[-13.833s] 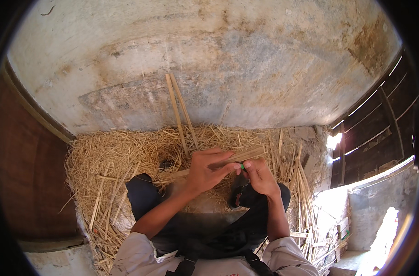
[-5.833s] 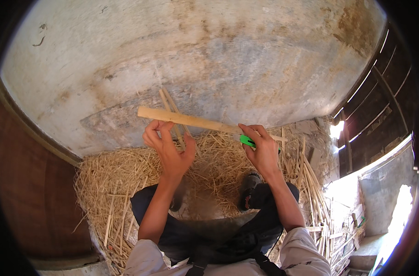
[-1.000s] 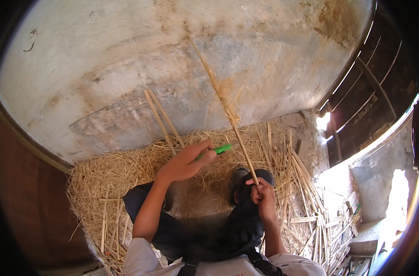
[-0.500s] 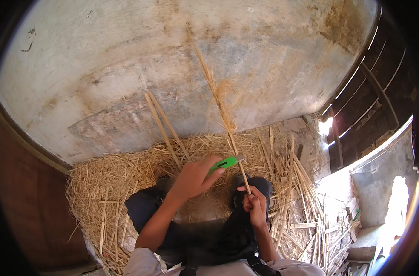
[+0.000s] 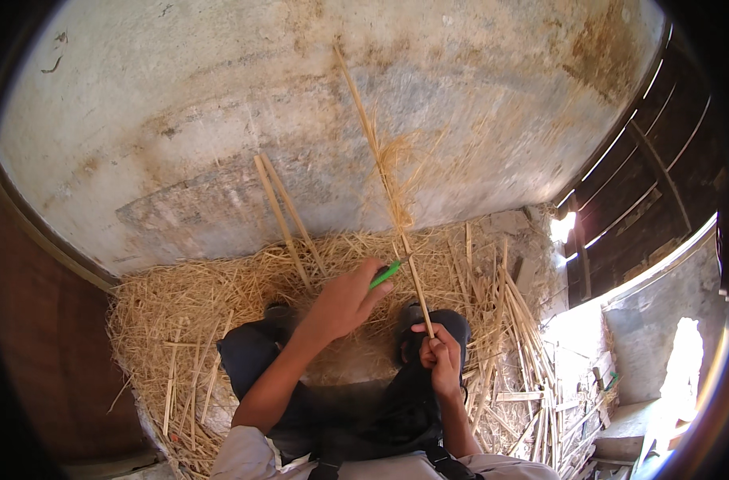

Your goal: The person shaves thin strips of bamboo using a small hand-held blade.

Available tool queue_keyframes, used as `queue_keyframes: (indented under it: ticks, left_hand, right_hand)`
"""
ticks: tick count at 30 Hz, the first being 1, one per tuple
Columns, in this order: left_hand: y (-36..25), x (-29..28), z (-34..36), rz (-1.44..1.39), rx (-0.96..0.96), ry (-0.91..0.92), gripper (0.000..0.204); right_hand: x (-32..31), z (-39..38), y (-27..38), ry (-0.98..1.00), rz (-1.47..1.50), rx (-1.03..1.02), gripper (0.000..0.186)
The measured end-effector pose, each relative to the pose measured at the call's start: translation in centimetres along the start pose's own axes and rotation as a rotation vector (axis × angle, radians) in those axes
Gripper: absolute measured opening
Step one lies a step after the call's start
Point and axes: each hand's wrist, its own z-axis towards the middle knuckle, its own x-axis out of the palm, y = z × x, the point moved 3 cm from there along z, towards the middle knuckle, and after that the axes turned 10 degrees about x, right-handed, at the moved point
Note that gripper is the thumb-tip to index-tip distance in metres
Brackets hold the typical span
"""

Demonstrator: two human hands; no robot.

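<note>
In my left hand (image 5: 347, 300) is a green utility knife (image 5: 385, 275), its blade end against a long thin bamboo strip (image 5: 416, 282). My right hand (image 5: 442, 354) is closed round the near end of that strip, just above my right knee. From there the strip slants away and up, its far end reaching the wall. Fine curled shavings (image 5: 396, 160) cling to its far half. The knife's blade is hard to make out where it meets the strip.
Two bamboo strips (image 5: 278, 200) lean on the stained wall (image 5: 220, 104) ahead. Straw-like shavings (image 5: 164, 304) cover the ground around my legs. A heap of cut strips (image 5: 532, 344) lies at the right. Dark wooden boards (image 5: 652, 176) stand beyond, and a brown panel (image 5: 52, 336) at the left.
My left hand has moved the knife slightly farther up along the strip and tilted it. My right hand keeps its hold in nearly the same place.
</note>
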Motion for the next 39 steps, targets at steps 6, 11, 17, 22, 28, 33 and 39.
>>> queue_keyframes:
  ticks: [6,11,17,22,28,33,39]
  left_hand:
    - [0.2,1.0,-0.5,0.132,0.154,-0.012,0.034]
    - [-0.6,0.4,-0.1,0.237,0.218,-0.111,0.035]
    - [0.9,1.5,-0.4,0.190,0.210,-0.026,0.037]
    - [0.8,2.3,-0.7,0.184,0.144,-0.018,0.039]
    - [1.3,1.4,0.4,0.230,0.191,-0.227,0.033]
    - [0.7,1.6,-0.2,0.201,0.184,-0.164,0.035]
    - [3.2,-2.0,2.7,0.367,-0.022,-0.103,0.040]
  right_hand:
    - [-0.2,0.0,-0.3,-0.060,-0.080,-0.042,0.039]
    - [-0.3,-0.7,0.2,-0.187,-0.239,-0.070,0.036]
    - [-0.4,-2.3,1.6,-0.288,-0.485,-0.085,0.035]
    - [-1.0,-2.8,-0.4,-0.246,-0.412,-0.056,0.038]
    - [-0.6,-3.0,-0.3,-0.243,-0.383,-0.053,0.040]
    - [-1.1,-2.7,0.1,-0.197,-0.327,-0.040,0.043]
    - [-1.8,-2.5,-1.1,-0.231,-0.376,-0.069,0.045]
